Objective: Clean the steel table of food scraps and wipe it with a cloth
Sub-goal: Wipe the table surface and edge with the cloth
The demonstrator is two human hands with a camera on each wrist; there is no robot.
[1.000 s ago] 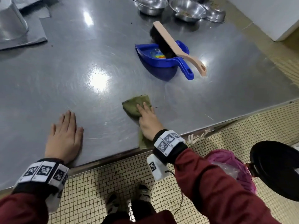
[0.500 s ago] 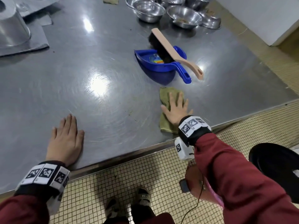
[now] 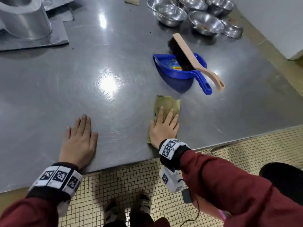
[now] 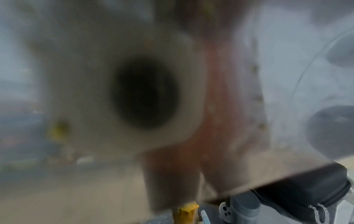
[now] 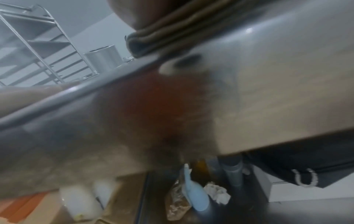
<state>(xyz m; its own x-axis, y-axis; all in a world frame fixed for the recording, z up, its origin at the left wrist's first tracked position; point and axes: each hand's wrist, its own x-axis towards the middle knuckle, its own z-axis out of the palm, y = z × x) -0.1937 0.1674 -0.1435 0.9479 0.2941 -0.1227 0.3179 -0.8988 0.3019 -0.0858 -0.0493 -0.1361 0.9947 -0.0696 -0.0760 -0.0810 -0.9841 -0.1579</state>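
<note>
My right hand (image 3: 164, 125) lies flat, fingers straight, on a folded olive-green cloth (image 3: 167, 102) and presses it onto the steel table (image 3: 49, 89) near the front edge. My left hand (image 3: 80, 131) rests flat on the bare steel to the left, holding nothing. A few dark specks (image 3: 114, 78) dot the surface around the bright glare. In the right wrist view the cloth's folded edge (image 5: 168, 34) sits at the table's rim under my palm. The left wrist view is blurred by a close reflection.
A blue dustpan (image 3: 177, 76) with a tan-handled brush (image 3: 193, 58) laid across it stands just beyond the cloth. Several steel bowls (image 3: 205, 22) crowd the far right, and a large steel vessel (image 3: 24, 20) stands far left. Tiled floor and a black stool (image 3: 282, 179) lie below.
My right hand slid the cloth to the right under the dustpan handle, then back a little left and toward the front edge. The left hand has stayed flat in place.
</note>
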